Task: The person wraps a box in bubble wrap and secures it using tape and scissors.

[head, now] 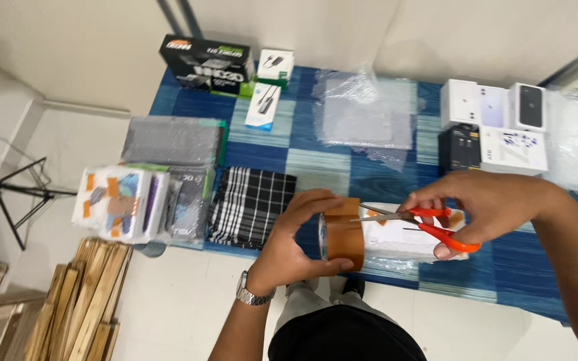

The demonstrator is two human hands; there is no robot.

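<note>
The left hand [296, 244] grips a brown packing-tape roll [341, 235] upright over the blue table's [516, 267] near edge, steadying it. The right hand's [483, 204] fingers close through orange-handled scissors [429, 224], blades at the tape, probably over a wrapped parcel [396, 241].

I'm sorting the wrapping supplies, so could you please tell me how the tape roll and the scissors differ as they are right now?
The tape roll is brown and round; the scissors have orange handles and thin metal blades. The roll sits in the left hand, gripped around its rim; the scissors are in the right hand, fingers through the handles. The roll stands on edge, while the scissors lie level, blades pointing at it. Both are held above the blue table.
</note>
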